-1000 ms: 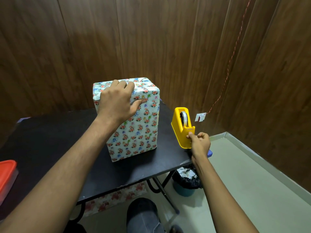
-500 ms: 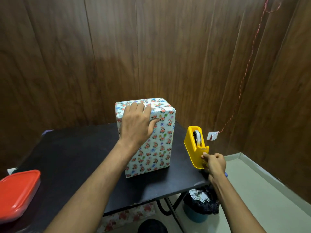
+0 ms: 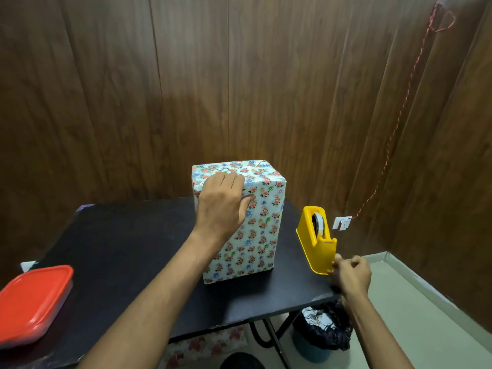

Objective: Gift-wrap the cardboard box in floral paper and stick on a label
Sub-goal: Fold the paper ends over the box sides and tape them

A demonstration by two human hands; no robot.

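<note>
Dark wood-grain panelling lines both walls of a room corner, where a black table (image 3: 127, 251) stands on a pale floor with a light skirting strip. Near the table's far edge, toward its right side, the box wrapped in floral paper (image 3: 255, 222) stands upright. The left hand (image 3: 222, 206) lies over its upper near corner, fingers straight on the top face and thumb against the front. At the right edge sits a yellow tape dispenser (image 3: 316, 241); the right hand (image 3: 351, 275), fingers curled and blurred, pinches at its cutter end, though no tape can be made out. A red-lidded container (image 3: 34, 302) rests at the near left edge. Below the table's right side is a bin lined with a black bag (image 3: 322, 334). A red string (image 3: 399, 123) runs down the right wall to a small white tag (image 3: 342, 222).
</note>
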